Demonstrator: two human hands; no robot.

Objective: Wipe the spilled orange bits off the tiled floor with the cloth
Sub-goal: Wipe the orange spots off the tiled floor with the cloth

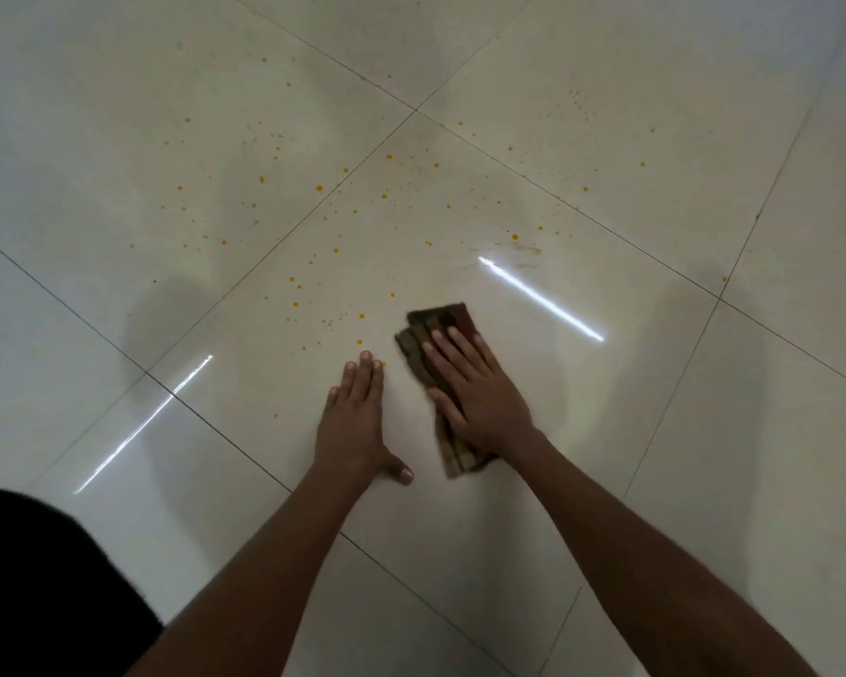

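Brown striped cloth (433,368), folded up, is lying on the tiled floor (606,432) just right of centre in the head view. The right hand (477,390) is flat on top of it, fingers (453,346) straight and a bit spread, pressing down rather than gripping anything. The far end of the cloth sticks out past the fingertips and the near end pokes out under the wrist.

The left hand (357,420) is planted palm-down on bare tile just beside the cloth, fingers straight and together, thumb out to the side, holding nothing.

Orange bits (294,283) are scattered mostly ahead of and left of both hands, across several tiles, with one speck right at the left fingertips. A smeared streak (526,249) sits further out to the right.
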